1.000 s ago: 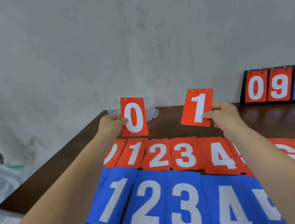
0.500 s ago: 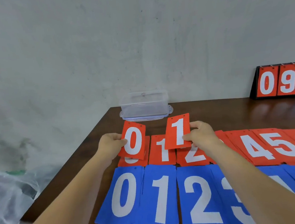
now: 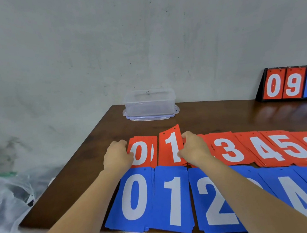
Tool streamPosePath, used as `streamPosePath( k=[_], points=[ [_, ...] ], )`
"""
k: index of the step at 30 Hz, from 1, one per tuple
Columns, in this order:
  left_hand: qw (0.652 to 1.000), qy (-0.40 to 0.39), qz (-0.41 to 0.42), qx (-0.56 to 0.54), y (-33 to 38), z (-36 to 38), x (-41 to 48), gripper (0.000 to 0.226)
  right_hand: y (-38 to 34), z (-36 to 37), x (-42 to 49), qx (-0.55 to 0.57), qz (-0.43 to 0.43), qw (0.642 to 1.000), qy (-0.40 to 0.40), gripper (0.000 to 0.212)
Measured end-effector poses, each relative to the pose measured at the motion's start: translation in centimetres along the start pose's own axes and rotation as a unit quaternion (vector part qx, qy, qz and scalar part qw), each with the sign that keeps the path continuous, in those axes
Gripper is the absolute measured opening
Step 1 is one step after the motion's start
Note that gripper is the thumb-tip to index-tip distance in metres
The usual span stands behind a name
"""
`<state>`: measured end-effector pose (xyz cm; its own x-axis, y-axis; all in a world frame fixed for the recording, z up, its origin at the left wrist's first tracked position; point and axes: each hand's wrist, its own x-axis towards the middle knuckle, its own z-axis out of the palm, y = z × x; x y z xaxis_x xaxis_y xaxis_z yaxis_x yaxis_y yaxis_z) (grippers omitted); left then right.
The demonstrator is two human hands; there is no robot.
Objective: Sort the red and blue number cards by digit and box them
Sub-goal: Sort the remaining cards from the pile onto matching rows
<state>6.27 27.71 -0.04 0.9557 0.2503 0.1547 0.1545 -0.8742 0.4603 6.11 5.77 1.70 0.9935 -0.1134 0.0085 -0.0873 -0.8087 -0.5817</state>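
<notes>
Big grey wall (image 3: 142, 43) fills the whole top half. Below it is a dark wooden table (image 3: 223, 117), and there's a crumpled clear plastic bag (image 3: 7, 194) at lower left, off the table.

Along the bottom of the frame runs the row of blue piles: blue 0 (image 3: 135, 196), blue 1 (image 3: 173, 198) and blue 2 (image 3: 212, 204), then more running off at lower right. Just above it is the red row, with red 3 (image 3: 228, 150) and red 4 (image 3: 265, 151) overlapping toward the right edge.

A flip scoreboard (image 3: 292, 83) showing 0 9 0 stands at the right edge. A clear plastic box (image 3: 149, 103) sits at center, at the table's far edge by the wall.

The left hand (image 3: 117, 156) grips the red 0 card (image 3: 143, 154) by its left edge, fingers curled and thumb on its face; the card is lying a bit offset on the red 0 pile. The right hand (image 3: 194, 148) pinches the right edge of the red 1 card (image 3: 172, 148), which is slightly tilted over its pile, center frame.
</notes>
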Motion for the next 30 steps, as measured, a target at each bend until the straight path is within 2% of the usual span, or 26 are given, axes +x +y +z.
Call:
streamPosePath(
  k=[5,7,10,14,19,25,28,30],
  points=[
    [0.996,0.004,0.082,0.028,0.3,0.2,0.3,0.048,-0.3,-0.1,-1.0,-0.105,-0.01,0.994,0.041,0.042],
    [0.993,-0.026,0.107,0.037,0.6,0.4,0.1,0.054,-0.3,-0.3,-1.4,-0.136,-0.06,0.987,0.06,0.036],
    [0.987,-0.079,0.128,0.059,1.0,0.7,-0.1,0.063,-0.4,0.3,-2.1,-0.197,-0.16,0.967,0.032,0.024],
    [0.982,-0.088,0.132,0.102,0.8,0.8,0.3,0.061,-0.4,1.4,-2.2,-0.258,-0.198,0.946,0.01,0.019],
    [0.978,-0.084,0.14,0.126,0.4,0.8,1.0,0.061,-0.7,2.3,-1.7,-0.27,-0.212,0.939,0.027,0.022],
    [0.974,-0.086,0.156,0.137,0.6,0.9,0.4,0.05,-0.5,2.2,-1.6,-0.266,-0.218,0.939,0.01,0.03],
    [0.981,-0.075,0.151,0.093,0.6,0.6,-0.3,0.03,-0.4,2.0,-1.9,-0.247,-0.207,0.947,0.008,0.031],
    [0.984,-0.061,0.158,0.052,0.4,0.3,-0.9,0.028,-0.4,1.6,-2.3,-0.227,-0.196,0.954,0.012,0.036]
  ],
)
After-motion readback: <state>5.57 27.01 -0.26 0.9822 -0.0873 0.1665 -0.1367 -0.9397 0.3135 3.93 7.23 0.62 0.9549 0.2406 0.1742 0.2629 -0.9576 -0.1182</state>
